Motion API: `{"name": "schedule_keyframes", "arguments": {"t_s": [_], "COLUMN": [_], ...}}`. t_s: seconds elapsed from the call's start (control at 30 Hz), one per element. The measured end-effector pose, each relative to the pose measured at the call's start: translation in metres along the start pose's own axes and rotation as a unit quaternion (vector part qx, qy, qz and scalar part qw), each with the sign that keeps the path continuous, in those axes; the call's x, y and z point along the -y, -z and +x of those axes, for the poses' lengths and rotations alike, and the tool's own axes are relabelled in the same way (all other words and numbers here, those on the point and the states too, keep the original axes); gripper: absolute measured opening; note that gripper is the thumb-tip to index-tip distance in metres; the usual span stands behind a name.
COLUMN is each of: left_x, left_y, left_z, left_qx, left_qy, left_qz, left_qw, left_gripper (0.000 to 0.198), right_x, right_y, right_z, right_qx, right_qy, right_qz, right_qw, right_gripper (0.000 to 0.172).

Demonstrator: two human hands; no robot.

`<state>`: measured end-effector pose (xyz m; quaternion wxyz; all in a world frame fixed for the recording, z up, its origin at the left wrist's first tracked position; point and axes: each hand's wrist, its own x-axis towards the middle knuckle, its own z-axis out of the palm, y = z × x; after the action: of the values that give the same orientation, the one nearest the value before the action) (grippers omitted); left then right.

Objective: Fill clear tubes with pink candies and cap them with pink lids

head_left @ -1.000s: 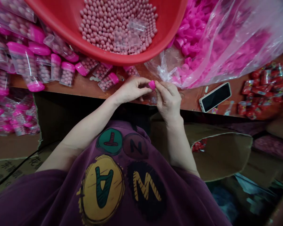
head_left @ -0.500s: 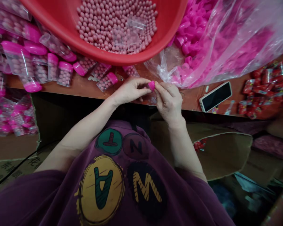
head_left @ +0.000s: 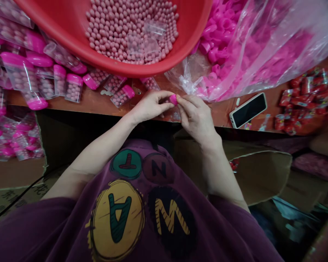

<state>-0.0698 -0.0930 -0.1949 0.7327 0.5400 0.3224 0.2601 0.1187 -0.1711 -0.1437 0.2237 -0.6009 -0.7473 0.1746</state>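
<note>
In front of the red basin, my left hand [head_left: 150,105] pinches a small bright pink cap [head_left: 173,99] between thumb and fingers. Whether a clear container is attached to the cap cannot be made out behind the fingers. My right hand [head_left: 197,114] is closed too, its thumb and fingertips pressed on the cap's right side. Close to my left hand, a clear container [head_left: 122,96] with a pink cap and pink balls inside lies on the table. The red basin [head_left: 120,69] holds many pink balls [head_left: 112,32] and a few clear empty containers [head_left: 155,29].
Filled pink-capped containers [head_left: 19,72] are heaped on the left. A plastic bag [head_left: 248,69] of pink caps [head_left: 218,31] lies at right, beside a phone [head_left: 248,110] and small red packets [head_left: 303,102]. Cardboard boxes [head_left: 262,174] stand below the table edge.
Both hands keep hold of the pink cap. My right wrist has swung slightly outward to the right, and the whole view has shifted a little.
</note>
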Motion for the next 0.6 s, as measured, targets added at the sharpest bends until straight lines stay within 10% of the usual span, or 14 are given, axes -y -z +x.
{"name": "schedule_keyframes", "arguments": {"t_s": [0.33, 0.6], "left_x": [0.0, 0.002], "left_y": [-0.002, -0.005], "left_z": [-0.005, -0.006], "left_qx": [0.036, 0.021], "left_qy": [-0.09, -0.093], "left_qz": [0.044, 0.114], "left_qw": [0.994, 0.989], "left_gripper": [0.027, 0.019], "right_x": [-0.017, -0.03], "right_y": [-0.05, -0.069], "right_z": [0.008, 0.03], "right_qx": [-0.213, -0.078], "right_qy": [-0.134, -0.133], "right_qz": [0.16, 0.144], "right_qw": [0.955, 0.977], "right_gripper": [0.053, 0.058]}}
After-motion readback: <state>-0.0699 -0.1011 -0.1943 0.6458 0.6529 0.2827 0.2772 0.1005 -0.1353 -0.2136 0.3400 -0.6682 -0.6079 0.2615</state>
